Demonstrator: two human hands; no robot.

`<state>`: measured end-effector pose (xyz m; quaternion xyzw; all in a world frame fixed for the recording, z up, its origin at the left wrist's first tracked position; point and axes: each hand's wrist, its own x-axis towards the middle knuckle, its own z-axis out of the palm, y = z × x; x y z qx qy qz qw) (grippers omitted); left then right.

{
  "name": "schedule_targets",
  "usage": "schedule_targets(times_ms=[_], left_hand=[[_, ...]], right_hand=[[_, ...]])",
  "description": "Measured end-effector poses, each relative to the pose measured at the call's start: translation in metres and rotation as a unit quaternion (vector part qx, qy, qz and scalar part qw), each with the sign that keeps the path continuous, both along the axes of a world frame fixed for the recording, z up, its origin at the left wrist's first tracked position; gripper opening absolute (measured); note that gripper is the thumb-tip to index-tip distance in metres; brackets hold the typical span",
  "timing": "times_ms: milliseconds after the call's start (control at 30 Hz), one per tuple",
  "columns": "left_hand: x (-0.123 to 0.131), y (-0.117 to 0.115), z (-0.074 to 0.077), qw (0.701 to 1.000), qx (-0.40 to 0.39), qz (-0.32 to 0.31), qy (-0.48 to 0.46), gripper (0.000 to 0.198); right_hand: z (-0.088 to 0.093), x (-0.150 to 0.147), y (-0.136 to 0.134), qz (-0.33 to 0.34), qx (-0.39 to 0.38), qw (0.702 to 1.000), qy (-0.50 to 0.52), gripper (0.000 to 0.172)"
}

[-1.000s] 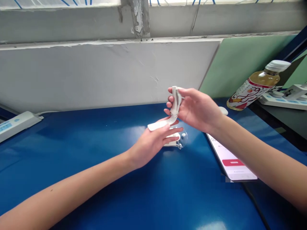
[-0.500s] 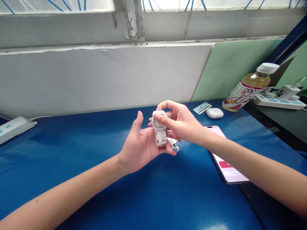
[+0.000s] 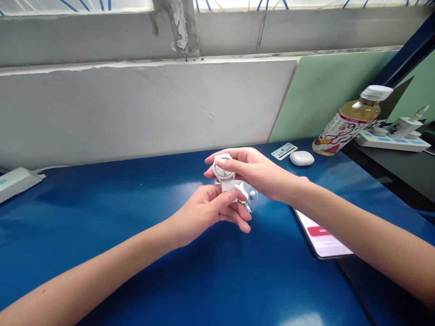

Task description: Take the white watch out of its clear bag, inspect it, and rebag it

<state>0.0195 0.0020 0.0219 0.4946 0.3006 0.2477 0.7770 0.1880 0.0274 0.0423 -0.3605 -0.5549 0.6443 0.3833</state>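
White wristwatch (image 3: 224,174) sits above the blue counter (image 3: 136,226), pinched in both grips: right hand (image 3: 258,174) arched over its dial, left hand (image 3: 210,210) curled palm-up, thumb pressing the strap.

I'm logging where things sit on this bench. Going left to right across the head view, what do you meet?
White power strip → left hand → white watch → right hand → barcode card → white earbud case → drink bottle → second power strip.
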Motion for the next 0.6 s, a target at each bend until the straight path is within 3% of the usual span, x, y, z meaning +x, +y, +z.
schedule_targets(times_ms=[133,233,467,600], left_hand=[[0.001,-0.002,-0.001,0.999,-0.016,-0.045,-0.004,0.038],[0.001,-0.002,-0.003,0.998,-0.026,-0.062,0.006,0.04],[0.002,0.001,-0.006,0.998,-0.012,0.007,0.059,0.044],[0.003,0.0,-0.008,0.999,-0.019,0.025,0.044,0.041]], right_hand=[[0.001,-0.004,-0.001,0.043,-0.126,0.986,0.099,0.024],[0.004,-0.007,-0.003,0.057,-0.17,0.972,0.154,0.029],[0.007,-0.005,-0.002,0.037,-0.135,0.974,0.177,0.03],[0.01,-0.003,0.0,0.041,-0.125,0.975,0.181,0.032]])
